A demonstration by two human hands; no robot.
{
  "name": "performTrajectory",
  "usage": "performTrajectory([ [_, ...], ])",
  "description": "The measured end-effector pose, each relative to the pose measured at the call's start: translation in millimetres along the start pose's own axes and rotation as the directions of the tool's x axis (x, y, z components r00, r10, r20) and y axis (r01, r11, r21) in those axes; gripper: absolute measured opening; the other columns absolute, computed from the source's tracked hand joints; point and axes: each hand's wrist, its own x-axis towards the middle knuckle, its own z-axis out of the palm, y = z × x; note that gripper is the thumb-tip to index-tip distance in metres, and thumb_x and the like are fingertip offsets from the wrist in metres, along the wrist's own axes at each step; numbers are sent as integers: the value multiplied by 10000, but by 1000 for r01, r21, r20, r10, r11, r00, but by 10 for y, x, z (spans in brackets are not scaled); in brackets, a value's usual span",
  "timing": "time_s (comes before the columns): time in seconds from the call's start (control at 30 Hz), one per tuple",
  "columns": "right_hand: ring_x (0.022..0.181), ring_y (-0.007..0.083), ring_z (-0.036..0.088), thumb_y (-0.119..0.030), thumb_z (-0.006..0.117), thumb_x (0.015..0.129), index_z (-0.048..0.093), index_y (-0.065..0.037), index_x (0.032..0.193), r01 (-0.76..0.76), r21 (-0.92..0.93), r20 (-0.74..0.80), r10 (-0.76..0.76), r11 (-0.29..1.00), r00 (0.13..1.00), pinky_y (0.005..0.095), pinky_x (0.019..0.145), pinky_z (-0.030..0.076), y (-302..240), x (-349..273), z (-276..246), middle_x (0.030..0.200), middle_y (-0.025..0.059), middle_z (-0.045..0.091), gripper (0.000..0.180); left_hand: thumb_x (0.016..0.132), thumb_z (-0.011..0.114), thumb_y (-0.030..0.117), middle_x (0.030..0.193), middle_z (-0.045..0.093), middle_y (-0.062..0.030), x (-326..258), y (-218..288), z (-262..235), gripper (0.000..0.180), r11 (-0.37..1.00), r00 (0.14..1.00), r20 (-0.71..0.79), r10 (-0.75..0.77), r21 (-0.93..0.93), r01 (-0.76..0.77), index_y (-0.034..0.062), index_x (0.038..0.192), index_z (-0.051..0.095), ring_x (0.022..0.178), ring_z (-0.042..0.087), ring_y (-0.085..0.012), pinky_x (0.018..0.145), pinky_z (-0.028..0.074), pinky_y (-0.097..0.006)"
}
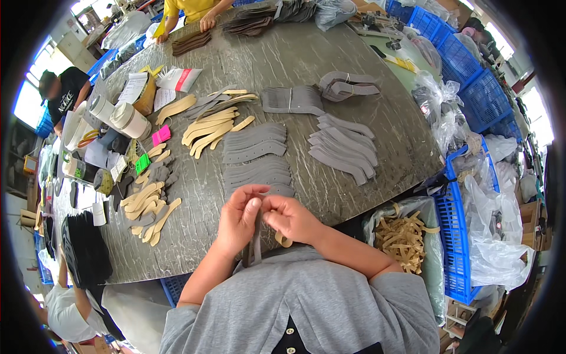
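Near the table's front edge, my left hand (238,217) pinches a narrow grey strip (257,239) that hangs down toward my shirt. My right hand (290,219) is closed close beside it, its fingertips by the strip's upper end; what they grip is hidden. Under the right hand shows a small curled tan piece (283,239). Just beyond my hands lie overlapping rows of curved grey strips (257,171), with another row of grey strips (254,143) behind. Further right, more curved grey pieces (344,147) are fanned out.
Tan-backed pieces (211,128) and mixed tan and grey offcuts (147,203) lie left on the table (194,177), near white containers (131,121). A lined bin of tan scraps (405,236) and blue crates (457,242) stand right. A person in yellow (191,9) works across the table.
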Motion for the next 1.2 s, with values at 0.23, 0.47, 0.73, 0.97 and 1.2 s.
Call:
performTrajectory([
  [0.23, 667, 69, 467, -74, 430, 943, 495, -63, 935, -9, 39, -5, 9, 999, 1000, 241, 608, 412, -13, -9, -43, 751, 1, 496, 67, 783, 714, -43, 957, 646, -99, 20, 197, -132, 220, 811, 926, 152, 345, 448, -376, 65, 974, 692, 808, 635, -194, 651, 516, -277],
  [0.47, 568, 98, 412, -213, 456, 953, 463, -126, 813, 282, 646, -404, 4, 710, 915, 245, 516, 353, -111, 27, -920, 658, -14, 455, 166, 794, 717, -11, 782, 669, -30, -172, -77, -542, 53, 969, 939, -338, -71, 198, 145, 6, 845, 712, 691, 595, -94, 581, 463, -223],
  [0.73, 580, 43, 450, -103, 658, 906, 557, -70, 932, -115, 104, -443, 150, 988, 884, 207, 500, 366, -74, -212, -939, 741, -25, 521, 109, 805, 737, 73, 697, 660, -22, -147, -273, -703, 119, 915, 861, -398, -317, 110, 388, -28, 867, 727, 617, 574, -70, 564, 453, -216],
  [0.97, 657, 41, 461, -58, 687, 875, 545, -63, 910, 3, -268, -370, -106, 963, 923, 218, 562, 396, 310, 63, -622, 747, -47, 515, 146, 793, 748, 95, 687, 659, -14, -103, -305, -593, 145, 898, 869, -373, -325, 167, 408, -18, 882, 731, 606, 560, -63, 560, 452, -229],
  [1.2, 662, 56, 509, -15, 694, 832, 548, -21, 858, -125, -546, -439, -155, 828, 885, 251, 582, 438, 415, 154, -582, 738, 9, 570, 148, 796, 743, 80, 683, 648, -28, -85, -551, -615, 153, 841, 874, -374, -309, 322, 435, -26, 892, 689, 589, 563, -73, 548, 457, -240],
])
